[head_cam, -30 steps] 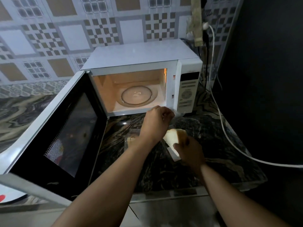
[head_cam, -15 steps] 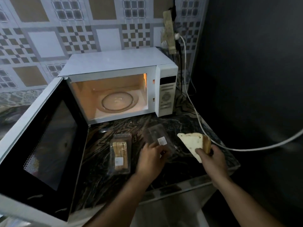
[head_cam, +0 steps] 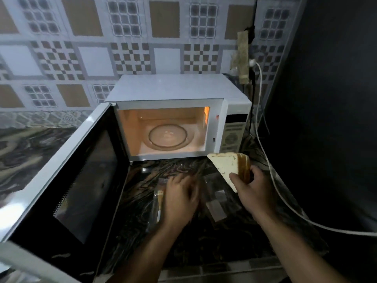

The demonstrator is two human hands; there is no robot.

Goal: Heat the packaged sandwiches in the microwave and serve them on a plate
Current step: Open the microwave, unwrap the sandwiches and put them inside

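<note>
The microwave (head_cam: 179, 119) stands at the back of the dark marbled tabletop (head_cam: 234, 248), its door (head_cam: 67, 180) swung wide to the left and its lit cavity bare except for the glass turntable (head_cam: 167, 137), so the way in looks clear for loading. In front of it, the right hand (head_cam: 250, 190) has its grip closed on the lower corner of an unwrapped sandwich (head_cam: 230, 167), thumb on the pale face and fingers behind, holding it up off the tabletop just before the oven's front edge; held by a corner like that, the filling side stays off the palm and the wedge is probably ready to go in. The left hand (head_cam: 180, 198) is blurred, low over the packaged sandwich (head_cam: 159, 201) that lies flat on the tabletop; whether its grip has closed on the wrapper I cannot tell. An empty clear wrapper (head_cam: 217, 203) lies between the two hands
</note>
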